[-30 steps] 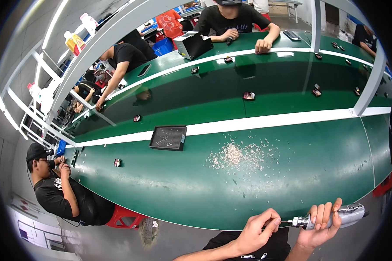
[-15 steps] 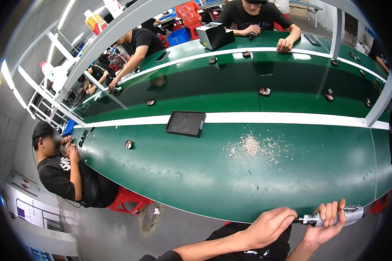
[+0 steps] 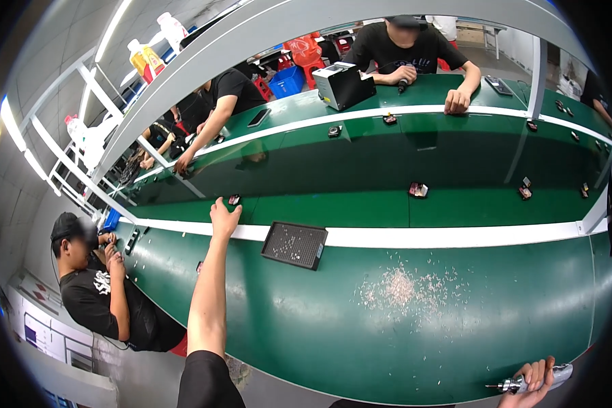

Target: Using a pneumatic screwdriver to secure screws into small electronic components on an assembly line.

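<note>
Clearly, the person's left grip (image 3: 225, 216) was stretched out past the green desk (image 3: 306, 333), its fingers parted around a small dark-red part (image 3: 234, 200) that lay on the green lane (image 3: 350, 208) just beyond a white strip (image 3: 415, 236). Whether the fingertips touched that part could not be told. Low at the right, the right grip (image 3: 536, 376) was wrapped around a grey driver (image 3: 562, 372), whose thin bit pointed left near the front edge. A black tray (image 3: 320, 254) stood beside the strip, small pale pieces scattered inside it. Farther right, a loose heap of pale pieces (image 3: 398, 289) spread over the desk. A second dark-red part (image 3: 418, 190) lay on the lane, well apart from the left grip. Across it, a co-worker in a black shirt (image 3: 418, 54) held a dark tool (image 3: 402, 86) near a black box (image 3: 345, 88).
</note>
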The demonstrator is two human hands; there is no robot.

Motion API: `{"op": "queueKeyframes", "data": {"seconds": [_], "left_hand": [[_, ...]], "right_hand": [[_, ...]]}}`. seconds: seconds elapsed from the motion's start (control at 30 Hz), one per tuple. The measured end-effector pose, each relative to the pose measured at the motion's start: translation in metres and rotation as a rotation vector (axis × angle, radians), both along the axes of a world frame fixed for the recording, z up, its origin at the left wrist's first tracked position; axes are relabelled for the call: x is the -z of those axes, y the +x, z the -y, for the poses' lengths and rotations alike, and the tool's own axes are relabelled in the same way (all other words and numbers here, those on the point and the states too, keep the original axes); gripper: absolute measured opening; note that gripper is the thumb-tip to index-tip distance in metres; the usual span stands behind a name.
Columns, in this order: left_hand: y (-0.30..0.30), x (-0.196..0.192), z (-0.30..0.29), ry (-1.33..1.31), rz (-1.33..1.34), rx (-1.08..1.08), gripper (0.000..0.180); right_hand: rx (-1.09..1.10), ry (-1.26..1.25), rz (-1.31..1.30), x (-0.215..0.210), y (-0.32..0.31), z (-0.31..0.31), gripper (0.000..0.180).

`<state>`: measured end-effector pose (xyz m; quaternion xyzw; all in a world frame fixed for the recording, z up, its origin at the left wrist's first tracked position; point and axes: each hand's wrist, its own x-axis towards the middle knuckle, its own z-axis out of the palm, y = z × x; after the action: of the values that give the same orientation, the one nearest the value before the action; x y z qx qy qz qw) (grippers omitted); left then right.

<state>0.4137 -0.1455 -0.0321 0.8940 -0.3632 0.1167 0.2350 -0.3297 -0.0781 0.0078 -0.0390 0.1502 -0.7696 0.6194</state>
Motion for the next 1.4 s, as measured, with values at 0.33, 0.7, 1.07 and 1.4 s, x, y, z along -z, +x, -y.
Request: {"op": "queueKeyframes", "data": {"seconds": [0.33, 0.7, 1.07, 1.4], "left_hand": [[0.053, 0.025, 0.042, 0.121, 0.123, -0.012, 0.032], [-0.189, -0.055, 0.036, -0.176, -0.093, 0.747, 0.042], [-0.501, -0.058, -0.064, 0.174, -0.121, 1.832, 0.058], [-0.543, -0.032, -0.078, 0.175, -0.112, 1.666, 0.044]], "right_hand": [[0.058, 0.049, 0.073, -0.003, 0.006, -0.001, 0.015], [0.009, 0.029, 0.104, 0.005, 0.004, -0.03, 0.006], [-0.253, 0.041, 0.024, 0.011, 0.011, -0.054, 0.008], [-0.357, 0.076, 0.083, 0.034, 0.019, -0.077, 0.01]]}}
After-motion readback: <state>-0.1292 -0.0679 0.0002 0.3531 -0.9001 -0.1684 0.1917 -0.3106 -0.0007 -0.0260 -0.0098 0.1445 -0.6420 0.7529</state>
